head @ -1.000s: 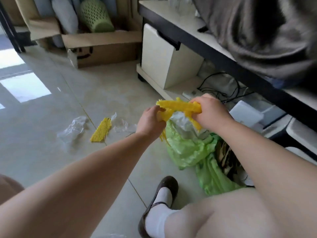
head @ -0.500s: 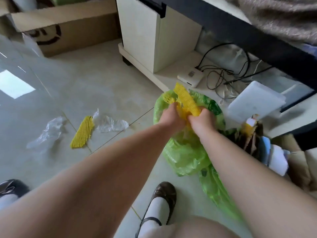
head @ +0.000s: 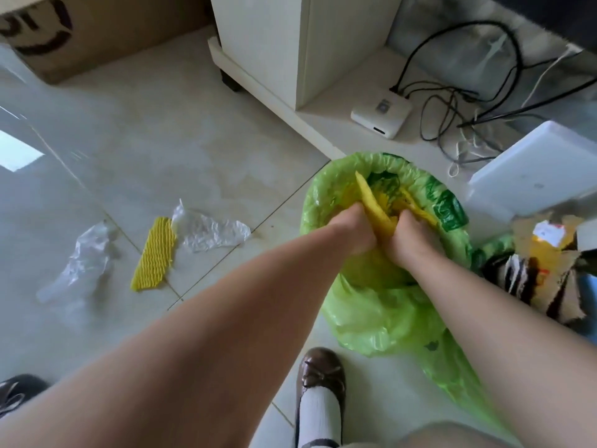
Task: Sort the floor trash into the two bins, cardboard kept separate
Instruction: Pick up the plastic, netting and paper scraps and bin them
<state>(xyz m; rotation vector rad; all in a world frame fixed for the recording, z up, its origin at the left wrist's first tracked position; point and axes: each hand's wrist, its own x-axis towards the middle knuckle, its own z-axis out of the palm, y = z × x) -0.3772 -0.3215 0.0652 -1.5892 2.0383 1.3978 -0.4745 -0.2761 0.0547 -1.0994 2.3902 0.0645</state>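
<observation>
Floor to my left: two clear plastic scraps [head: 80, 253] [head: 210, 231] with one yellow foam net [head: 155, 253] between them, the net touching the right-hand scrap. Its long axis runs away from me, tilted slightly right. My left hand [head: 355, 234] is nearer it. Both hands are clenched on a second yellow net [head: 378, 211], pushed down into the mouth of the green bag [head: 371, 305]. My right hand [head: 407, 237] presses alongside. Cardboard heap [head: 542, 270] lies just right of the bag.

You have yellow foam netting [head: 376, 206] bunched upright inside the green-lined bin [head: 452, 215]; left of the bin, another yellow net [head: 155, 253] lies flat between two crumpled clear plastic wrappers [head: 210, 229].
</observation>
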